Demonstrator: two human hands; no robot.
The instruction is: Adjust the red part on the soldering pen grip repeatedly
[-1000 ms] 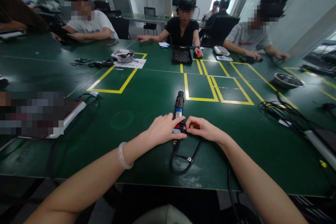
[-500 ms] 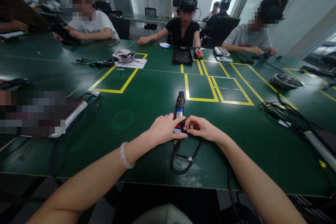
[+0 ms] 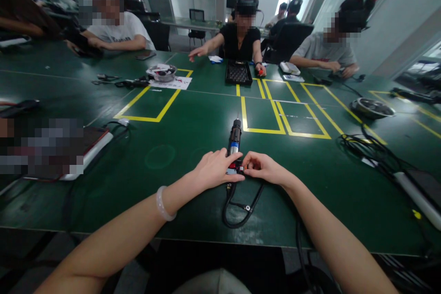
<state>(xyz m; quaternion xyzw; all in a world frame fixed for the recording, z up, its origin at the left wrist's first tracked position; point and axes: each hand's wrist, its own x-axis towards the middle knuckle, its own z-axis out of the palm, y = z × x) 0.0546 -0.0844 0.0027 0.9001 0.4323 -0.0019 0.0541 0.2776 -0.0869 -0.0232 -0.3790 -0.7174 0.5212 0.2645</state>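
The left hand point(image 3: 215, 168) is clamped on the rear of a power screwdriver point(image 3: 236, 135), whose tip points away over the tabletop point(image 3: 193, 131). The right hand point(image 3: 267, 166) curls beside that rear; its grip cannot be told. A black cable point(image 3: 225, 215) loops on the hands' near side.

"Where's that camera sitting?"

"On the person's own head, looking forward and down at the work."

"And how near?"

"Near enough that the left forearm point(image 3: 127, 229) and right forearm point(image 3: 336, 223) run in large from the lower corners. The left hand point(image 3: 212, 171) and right hand point(image 3: 267, 168) meet just below the middle."

"What's past them?"

"It faces straight across the green table point(image 3: 193, 119), whose near edge cuts low across the view. The co-worker opposite point(image 3: 241, 43) sits high in it, well apart, with glass panels point(image 3: 186, 0) farther back."
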